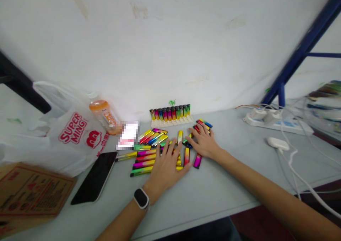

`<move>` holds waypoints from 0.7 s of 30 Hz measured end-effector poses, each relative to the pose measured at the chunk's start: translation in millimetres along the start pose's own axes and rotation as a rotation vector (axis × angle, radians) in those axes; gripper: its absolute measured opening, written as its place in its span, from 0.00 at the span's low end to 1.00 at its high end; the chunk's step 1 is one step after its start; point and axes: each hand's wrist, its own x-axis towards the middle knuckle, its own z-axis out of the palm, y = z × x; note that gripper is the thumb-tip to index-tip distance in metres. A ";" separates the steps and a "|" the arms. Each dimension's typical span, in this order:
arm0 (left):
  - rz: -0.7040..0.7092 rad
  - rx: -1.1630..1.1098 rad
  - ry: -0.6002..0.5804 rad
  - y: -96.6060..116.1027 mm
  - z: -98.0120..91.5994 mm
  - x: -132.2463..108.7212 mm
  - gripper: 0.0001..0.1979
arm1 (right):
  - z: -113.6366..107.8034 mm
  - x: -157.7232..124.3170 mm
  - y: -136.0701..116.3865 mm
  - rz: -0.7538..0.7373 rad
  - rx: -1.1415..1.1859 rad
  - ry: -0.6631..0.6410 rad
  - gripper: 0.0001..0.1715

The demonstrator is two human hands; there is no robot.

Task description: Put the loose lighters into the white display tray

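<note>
White rack point(172, 123) on the counter point(226, 191), a row of upright lighters point(170, 113) standing in it. Loose lighters point(145, 164) lie in front of the rack, most of them front-left. Left hand point(165, 164) in front of the rack, palm down over these, fingers spread, grip released. Right hand point(204, 141) front-right of the rack, over a smaller cluster; grip likewise loose, fingers splayed. Orange bottle point(105, 114) left of the rack; power strip point(279, 122) well to its right.
</note>
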 end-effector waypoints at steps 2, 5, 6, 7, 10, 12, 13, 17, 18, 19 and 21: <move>-0.004 0.001 0.018 -1.5 2.7 17.1 0.36 | 0.5 3.2 -4.9 0.024 0.008 0.004 0.34; -0.035 0.004 0.067 -4.8 7.5 34.7 0.30 | 1.0 6.8 -11.7 0.074 0.013 0.054 0.32; -0.040 0.002 0.081 -5.6 9.3 38.1 0.29 | 1.4 7.4 -13.1 0.081 0.015 0.075 0.31; -0.045 0.000 0.095 -6.1 11.0 40.4 0.28 | 1.8 7.8 -14.0 0.084 0.018 0.094 0.30; -0.042 0.005 0.138 -5.7 13.4 42.3 0.25 | 0.4 7.5 -12.4 0.069 0.061 0.118 0.26; -0.028 0.005 0.164 -4.7 11.3 41.8 0.21 | -4.0 7.0 -8.1 0.026 0.091 0.112 0.23; -0.022 0.002 0.170 -4.3 9.2 41.9 0.19 | -7.4 7.0 -5.3 -0.006 0.096 0.103 0.23; -0.043 0.009 0.142 -5.1 -1.0 48.5 0.11 | -24.9 13.4 2.1 -0.185 0.055 -0.007 0.23; -0.052 0.021 0.135 -5.9 -3.0 51.5 0.11 | -29.3 17.0 1.9 -0.230 0.037 -0.050 0.23; -0.060 0.029 0.129 -6.9 -4.5 54.6 0.11 | -33.4 21.3 0.8 -0.269 0.015 -0.089 0.24; -0.077 0.025 0.129 -9.3 -6.0 59.9 0.10 | -40.2 30.4 -3.7 -0.320 -0.031 -0.146 0.24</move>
